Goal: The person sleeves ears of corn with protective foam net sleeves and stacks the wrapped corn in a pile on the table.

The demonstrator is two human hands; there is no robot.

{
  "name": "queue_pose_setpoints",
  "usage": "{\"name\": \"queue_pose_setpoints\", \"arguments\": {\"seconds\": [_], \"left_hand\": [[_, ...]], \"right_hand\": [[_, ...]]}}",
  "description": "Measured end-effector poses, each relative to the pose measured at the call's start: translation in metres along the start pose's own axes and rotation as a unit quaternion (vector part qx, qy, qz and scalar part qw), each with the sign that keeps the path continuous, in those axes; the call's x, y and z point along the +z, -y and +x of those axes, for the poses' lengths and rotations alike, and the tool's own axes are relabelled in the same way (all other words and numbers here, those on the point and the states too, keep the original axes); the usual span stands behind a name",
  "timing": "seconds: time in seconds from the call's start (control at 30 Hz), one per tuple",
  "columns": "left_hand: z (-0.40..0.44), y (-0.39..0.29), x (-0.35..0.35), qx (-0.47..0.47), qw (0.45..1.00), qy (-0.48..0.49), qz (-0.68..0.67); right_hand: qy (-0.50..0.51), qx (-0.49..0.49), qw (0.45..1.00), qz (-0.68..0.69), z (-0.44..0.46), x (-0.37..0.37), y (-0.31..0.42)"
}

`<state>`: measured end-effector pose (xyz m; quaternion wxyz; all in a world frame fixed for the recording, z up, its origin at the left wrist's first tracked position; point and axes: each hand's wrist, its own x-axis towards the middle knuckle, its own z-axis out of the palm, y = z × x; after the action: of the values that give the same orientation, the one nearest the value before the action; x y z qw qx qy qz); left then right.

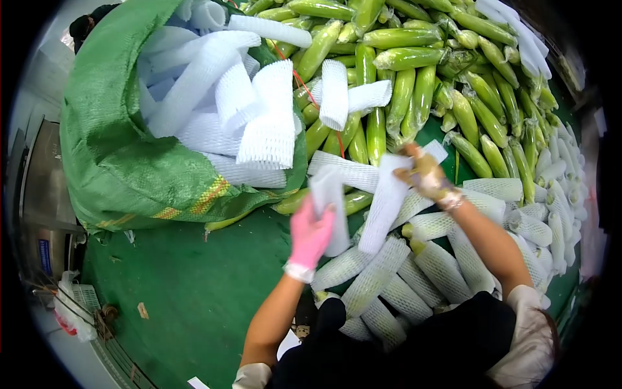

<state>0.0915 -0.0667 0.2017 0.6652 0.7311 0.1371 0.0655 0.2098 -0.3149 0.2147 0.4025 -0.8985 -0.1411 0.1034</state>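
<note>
My left hand (pixel 311 230), in a pink glove, is closed on a white foam net sleeve (pixel 331 211), blurred by motion. My right hand (pixel 424 174), in a stained pale glove, has its fingers at the upper end of another foam net sleeve (pixel 383 206), which slants down between the hands. Whether a vegetable is inside that sleeve I cannot tell. Below both hands lie several long green vegetables in foam net sleeves (pixel 440 267). Just beyond is a pile of long green vegetables in clear film (pixel 405 58), with loose sleeves (pixel 334 97) on it.
A large green woven sack (pixel 97 139) stands open at the left, full of white foam net sleeves (pixel 197 81). More sleeved vegetables (pixel 564 194) are stacked at the right. The surface beneath is green (pixel 188 285). A wire rack (pixel 120 350) and a plastic bag (pixel 72 308) are at lower left.
</note>
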Motion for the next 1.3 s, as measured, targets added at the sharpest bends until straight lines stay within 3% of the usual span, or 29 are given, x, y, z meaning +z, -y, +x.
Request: {"name": "queue_pose_setpoints", "arguments": {"seconds": [0.03,0.07,0.13,0.2,0.27,0.33,0.4,0.43,0.47,0.5,0.57,0.63,0.67,0.7,0.73,0.77,0.83,0.87,0.9,0.93,0.97,1.0,1.03,1.07,1.1,1.13,1.2,1.23,1.3], "left_hand": [[-0.006,-0.003,-0.017,0.028,0.999,-0.022,0.028],[-0.009,-0.016,-0.032,0.066,0.987,-0.007,0.146],[-0.01,-0.048,-0.027,0.061,0.993,0.035,0.093],[0.025,-0.074,-0.001,0.182,0.976,0.048,0.109],[0.081,-0.109,0.029,0.202,0.979,0.011,-0.006],[0.109,-0.151,0.038,0.17,0.98,0.075,-0.074],[0.091,-0.153,0.036,0.226,0.97,0.057,-0.065],[0.08,-0.131,0.03,0.224,0.97,0.085,-0.045],[0.059,-0.113,0.019,0.103,0.983,0.147,-0.036],[0.041,-0.081,0.015,0.053,0.985,0.164,-0.01],[0.0,-0.029,0.007,-0.058,0.981,0.177,-0.054],[-0.028,0.002,0.006,-0.189,0.967,0.111,-0.128],[-0.039,0.012,0.004,-0.097,0.982,0.081,-0.141],[-0.045,0.023,0.0,-0.154,0.965,0.055,-0.204],[-0.045,0.035,-0.008,-0.213,0.941,0.03,-0.262],[-0.041,0.04,-0.014,-0.191,0.945,0.026,-0.263],[-0.031,0.042,-0.016,-0.184,0.92,-0.013,-0.347],[-0.019,0.039,-0.022,-0.165,0.889,-0.051,-0.424],[-0.004,0.056,-0.027,-0.138,0.891,-0.065,-0.428],[0.01,0.072,-0.032,-0.11,0.892,-0.079,-0.43],[0.027,0.083,-0.036,-0.102,0.957,-0.102,-0.254],[0.036,0.112,-0.039,0.016,0.998,-0.041,-0.036],[0.045,0.141,-0.041,0.155,0.935,-0.058,0.314],[0.055,0.171,-0.044,0.27,0.812,-0.132,0.5],[0.052,0.164,-0.042,0.253,0.849,-0.126,0.447],[0.05,0.157,-0.04,0.235,0.881,-0.122,0.391],[0.019,0.112,-0.035,0.076,0.895,-0.031,0.439],[0.007,0.1,-0.033,0.075,0.894,-0.03,0.442],[-0.009,0.087,-0.027,0.043,0.903,0.002,0.427]], "right_hand": [[-0.001,0.02,0.998,0.052,-0.007,-0.022,0.001],[-0.004,0.036,0.994,0.106,-0.013,-0.041,0.001],[0.018,0.123,0.949,0.29,-0.029,-0.057,0.008],[0.047,0.101,0.902,0.417,-0.033,-0.041,-0.034],[0.105,0.122,0.743,0.649,-0.043,-0.028,-0.029],[0.07,0.186,0.721,0.664,-0.047,-0.016,0.001],[0.056,0.271,0.661,0.697,-0.052,-0.008,0.031],[0.07,0.286,0.748,0.595,-0.05,0.001,0.043],[0.092,0.301,0.823,0.473,-0.049,0.01,0.056],[0.117,0.316,0.873,0.353,-0.047,0.019,0.068],[0.142,0.065,0.923,0.352,-0.059,0.093,0.016],[0.155,-0.052,0.913,0.375,-0.065,0.119,0.031],[0.151,0.03,0.848,0.508,-0.068,0.112,0.069],[0.149,0.136,0.715,0.67,-0.068,0.166,0.043],[0.105,0.238,0.544,0.797,-0.069,0.219,0.017],[0.061,0.179,0.668,0.72,-0.068,0.215,0.021],[0.069,0.088,0.677,0.727,-0.054,0.212,0.004],[0.076,0.029,0.767,0.636,-0.042,0.207,-0.001],[0.069,-0.03,0.842,0.534,-0.032,0.202,-0.005],[0.031,-0.077,0.935,0.345,-0.032,0.195,0.007],[-0.023,-0.107,0.984,0.138,-0.033,0.187,0.02],[-0.01,-0.043,0.967,0.252,-0.035,0.193,0.033],[-0.012,0.022,0.931,0.363,-0.036,0.199,0.045],[-0.003,0.077,0.865,0.496,-0.043,0.217,0.035],[-0.012,0.134,0.775,0.618,-0.049,0.237,0.024],[-0.034,0.134,0.751,0.646,-0.049,0.26,-0.002],[-0.037,0.094,0.852,0.513,-0.063,0.261,-0.009],[-0.015,0.104,0.892,0.44,-0.076,0.256,-0.009],[-0.022,0.101,0.882,0.46,-0.081,0.249,-0.001]]}}
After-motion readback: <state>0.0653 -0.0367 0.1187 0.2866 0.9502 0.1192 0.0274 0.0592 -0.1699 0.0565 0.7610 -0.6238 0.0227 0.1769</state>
